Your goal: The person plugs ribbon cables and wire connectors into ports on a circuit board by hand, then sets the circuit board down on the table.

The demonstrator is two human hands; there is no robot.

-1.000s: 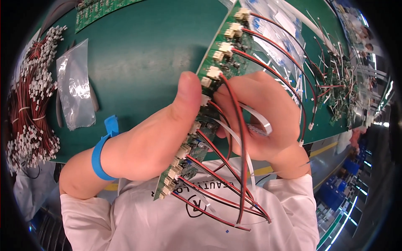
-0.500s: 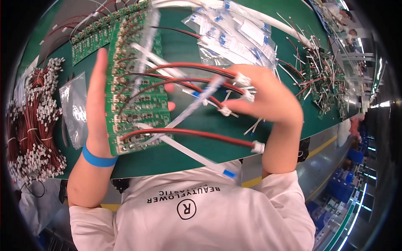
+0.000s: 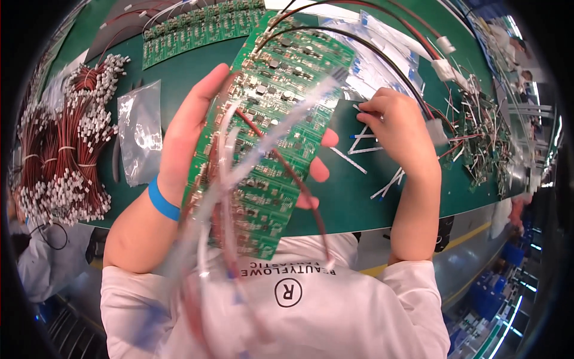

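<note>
My left hand (image 3: 194,116) grips a long green circuit board panel (image 3: 281,119), which is tilted, its fingertips showing past the far edge. Red and black wires with white plugs (image 3: 442,69) arch from the panel's top toward the right. More wires and white flat ribbon cables (image 3: 230,167) hang down over its lower half, blurred by motion. To the right of the panel, my right hand (image 3: 394,125) is closed in a pinch above the green table; what sits at its fingertips is too small to name. Loose white flat cables (image 3: 365,146) with blue ends lie beneath it.
Bundles of red-black wires with white plugs (image 3: 66,149) lie at the left beside a clear plastic bag (image 3: 140,128). Another board panel (image 3: 203,33) stands at the back. Packed flat cables (image 3: 382,42) lie behind my right hand; a tangled heap of wired boards (image 3: 478,137) is at far right.
The panel has tilted and shifted right with my left hand. Its wires have swung apart, some upward and some down. My right hand has left the wire plugs and closed its fingers.
</note>
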